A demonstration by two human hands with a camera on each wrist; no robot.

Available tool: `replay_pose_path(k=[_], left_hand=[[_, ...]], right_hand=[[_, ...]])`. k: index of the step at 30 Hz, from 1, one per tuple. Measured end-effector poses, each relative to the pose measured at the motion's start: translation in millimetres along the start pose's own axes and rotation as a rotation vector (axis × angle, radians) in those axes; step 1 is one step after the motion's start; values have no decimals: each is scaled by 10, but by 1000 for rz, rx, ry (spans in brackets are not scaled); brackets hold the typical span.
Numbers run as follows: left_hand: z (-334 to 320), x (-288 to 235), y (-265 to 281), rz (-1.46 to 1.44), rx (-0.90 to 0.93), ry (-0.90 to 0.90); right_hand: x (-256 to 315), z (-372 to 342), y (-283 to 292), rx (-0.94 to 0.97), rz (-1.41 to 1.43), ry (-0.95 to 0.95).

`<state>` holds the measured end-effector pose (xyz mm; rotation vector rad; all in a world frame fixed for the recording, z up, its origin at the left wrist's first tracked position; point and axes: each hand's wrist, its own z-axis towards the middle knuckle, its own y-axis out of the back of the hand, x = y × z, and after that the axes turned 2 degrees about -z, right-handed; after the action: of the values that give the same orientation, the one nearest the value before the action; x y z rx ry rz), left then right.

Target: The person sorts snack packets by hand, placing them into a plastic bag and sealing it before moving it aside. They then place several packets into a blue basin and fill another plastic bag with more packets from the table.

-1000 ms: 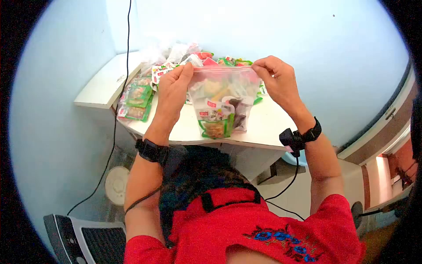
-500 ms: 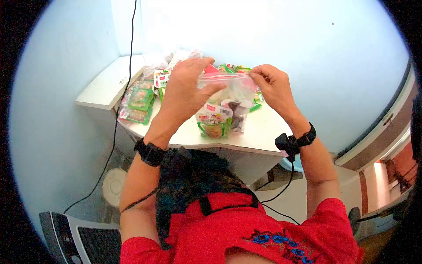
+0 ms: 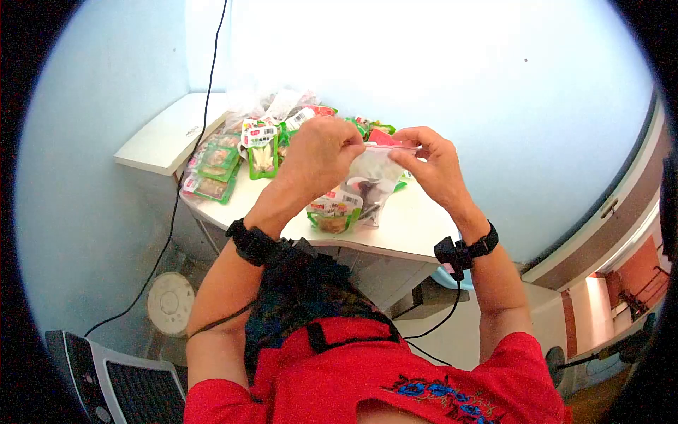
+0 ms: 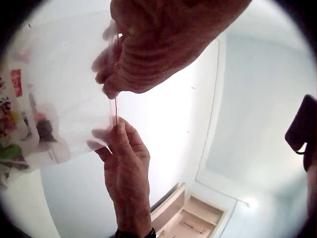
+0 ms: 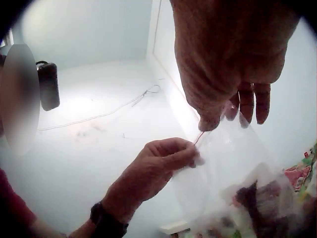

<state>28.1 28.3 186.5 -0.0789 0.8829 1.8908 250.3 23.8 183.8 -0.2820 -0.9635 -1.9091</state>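
A clear zip bag (image 3: pixel 378 173) with a pinkish seal hangs over the front of the white table. Inside it are a green-and-white snack packet (image 3: pixel 335 215) and a dark-filled packet (image 3: pixel 369 189). My left hand (image 3: pixel 321 152) pinches the bag's top edge, its fingers partly turned from the head view. At the right end of that edge, my right hand (image 3: pixel 434 166) holds the seal between thumb and fingers. The left wrist view shows both hands along the red seal line (image 4: pixel 116 105), the bag (image 4: pixel 64 84) spreading out to the left.
More snack packets (image 3: pixel 261 152) are heaped at the back of the table (image 3: pixel 417 222), with stacked ones (image 3: pixel 215 166) at its left. A raised white ledge (image 3: pixel 169 138) adjoins it. A black cable (image 3: pixel 187 166) hangs down the left side. A round white lid (image 3: pixel 170 304) sits below.
My left hand left the bag's left corner, spread its fingers, then moved right along the top and pinches it closer to my right hand. The bag's top has bunched and tilted.
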Motion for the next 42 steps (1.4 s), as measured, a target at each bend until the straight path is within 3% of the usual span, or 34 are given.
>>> replay_pose_path(k=[3, 6, 15, 20, 24, 27, 31, 32, 35, 38, 40, 42], left_hand=[[2, -8, -19, -1, -2, -19], [-11, 1, -52, 15, -32, -82], [-41, -21, -40, 33, -20, -73], [-53, 4, 37, 128, -31, -95], [-104, 104, 269, 200, 54, 76], [-133, 131, 382, 71, 26, 142], [-191, 198, 519, 163, -27, 162], [-195, 199, 579, 336, 10, 189], [-232, 204, 568, 527, -133, 161], [-169, -21, 418, 199, -162, -38], [-123, -74, 229, 132, -90, -117], [-77, -85, 44, 49, -38, -114]], right_hand=[[-20, 49, -58, 73, 16, 115], [50, 52, -97, 142, 33, -9], [68, 55, -64, 143, 75, 74], [58, 16, -49, 129, 74, 16], [8, 1, -59, 92, 39, 28], [3, 11, -71, 60, 4, 81], [26, -2, -73, 36, 25, 61], [2, 7, -80, 29, 15, 48], [12, 7, -93, 16, -10, 37], [36, 12, -86, 36, -28, 48], [56, 15, -96, 40, -23, 79], [45, 20, -120, 43, 11, 82]])
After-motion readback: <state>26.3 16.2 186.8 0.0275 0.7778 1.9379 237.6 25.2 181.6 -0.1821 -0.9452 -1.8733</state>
